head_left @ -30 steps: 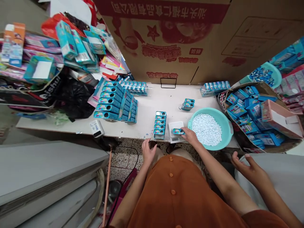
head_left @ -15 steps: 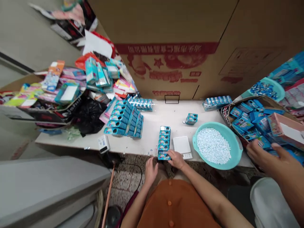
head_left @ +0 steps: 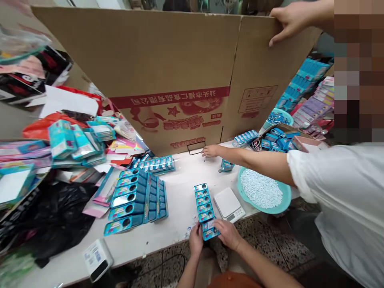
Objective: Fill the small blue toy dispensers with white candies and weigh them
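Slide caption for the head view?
Left hand and right hand at the near end of a row of blue cases; white scale alongside.

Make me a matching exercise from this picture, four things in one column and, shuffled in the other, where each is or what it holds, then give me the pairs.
Column one
1. Wearer's right hand
2. White scale
3. Large turquoise basin
4. Black plastic bag

Column two
A. To the left of the stacked blue boxes
B. Holding small pale pellets
C. Touching the nearest blue box
D. Between the blue box row and a basin

Pairs: 1-C, 2-D, 3-B, 4-A
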The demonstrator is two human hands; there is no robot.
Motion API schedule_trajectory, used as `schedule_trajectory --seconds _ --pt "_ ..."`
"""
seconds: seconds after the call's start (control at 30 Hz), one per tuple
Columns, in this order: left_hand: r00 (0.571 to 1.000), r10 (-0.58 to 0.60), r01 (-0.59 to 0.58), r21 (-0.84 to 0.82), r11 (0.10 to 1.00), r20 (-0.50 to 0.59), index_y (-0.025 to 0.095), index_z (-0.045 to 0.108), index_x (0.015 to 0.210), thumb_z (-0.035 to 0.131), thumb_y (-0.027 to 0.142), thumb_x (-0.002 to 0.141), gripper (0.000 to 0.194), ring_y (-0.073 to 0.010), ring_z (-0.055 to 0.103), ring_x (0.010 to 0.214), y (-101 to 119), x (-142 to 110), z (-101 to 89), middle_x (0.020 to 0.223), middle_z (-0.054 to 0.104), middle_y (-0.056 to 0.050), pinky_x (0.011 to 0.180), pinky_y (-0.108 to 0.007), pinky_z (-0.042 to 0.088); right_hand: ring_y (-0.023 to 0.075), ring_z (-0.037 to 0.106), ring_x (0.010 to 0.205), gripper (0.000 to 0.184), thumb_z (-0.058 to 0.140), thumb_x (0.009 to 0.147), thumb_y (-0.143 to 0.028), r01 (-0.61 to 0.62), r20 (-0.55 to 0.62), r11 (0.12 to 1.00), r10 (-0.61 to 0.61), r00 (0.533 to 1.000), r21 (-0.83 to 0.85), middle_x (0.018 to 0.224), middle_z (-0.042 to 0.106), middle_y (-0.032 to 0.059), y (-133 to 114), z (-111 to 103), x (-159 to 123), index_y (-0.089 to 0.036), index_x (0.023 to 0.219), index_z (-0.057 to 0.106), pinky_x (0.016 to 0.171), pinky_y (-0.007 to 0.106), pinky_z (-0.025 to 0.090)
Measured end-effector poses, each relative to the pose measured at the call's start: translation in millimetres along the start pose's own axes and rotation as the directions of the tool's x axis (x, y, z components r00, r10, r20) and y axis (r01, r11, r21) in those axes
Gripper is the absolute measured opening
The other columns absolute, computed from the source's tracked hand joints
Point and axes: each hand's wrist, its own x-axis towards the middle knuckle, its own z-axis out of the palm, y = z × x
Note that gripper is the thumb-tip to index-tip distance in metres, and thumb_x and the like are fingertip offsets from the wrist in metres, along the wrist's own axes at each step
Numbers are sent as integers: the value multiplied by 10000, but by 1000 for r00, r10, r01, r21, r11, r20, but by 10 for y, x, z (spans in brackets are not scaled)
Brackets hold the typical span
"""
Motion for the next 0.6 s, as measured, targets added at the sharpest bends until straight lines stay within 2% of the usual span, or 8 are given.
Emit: schedule_trajectory --seconds 0.23,0.4,0.6 --pt "1000 -18 19 -90 996 4 158 697 966 557 273 669 347 -280 596 1032 41 -7 -41 1028 686 -112 973 -425 424 214 549 1080 552 491 672 -34 -31 -142 999 32 989 10 1194 585 94 -73 157 -15 -190 1201 521 941 356 461" --pt "1000 30 -31 -144 989 -8 155 694 1002 641 139 532 473 -290 587 1040 45 -58 -45 1026 683 -110 985 -414 414 209 570 1024 551 490 672 -6 -67 -137 998 65 989 -10 1134 602 89 -214 129 58 -216 1179 540 897 360 484" --pt "1000 16 -14 -142 990 16 141 678 1039 648 120 558 482 -271 596 1004 -1 -56 -22 1006 683 -103 967 -411 420 211 570 1045 535 510 697 -20 -48 -84 999 47 995 -5 1177 588 87 -215 72 87 -210 1196 535 906 355 481"
